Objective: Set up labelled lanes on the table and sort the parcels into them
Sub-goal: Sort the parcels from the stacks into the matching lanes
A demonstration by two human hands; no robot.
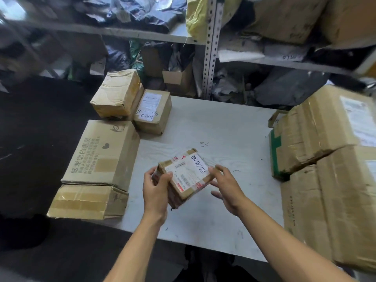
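Note:
A small cardboard parcel [183,176] with a shipping slip and a white handwritten label is held tilted above the middle of the white table [223,129]. My left hand [155,190] grips its left end. My right hand [225,184] touches its right edge with the fingertips on the white label. Another small parcel [152,111] with a handwritten white label on its near edge lies at the table's far left.
Several cardboard boxes line the table's left side [101,155], with one taped box at the far left corner [117,93]. Large boxes are stacked on the right [325,169]. Metal shelves [210,47] crammed with bags and cartons stand behind the table.

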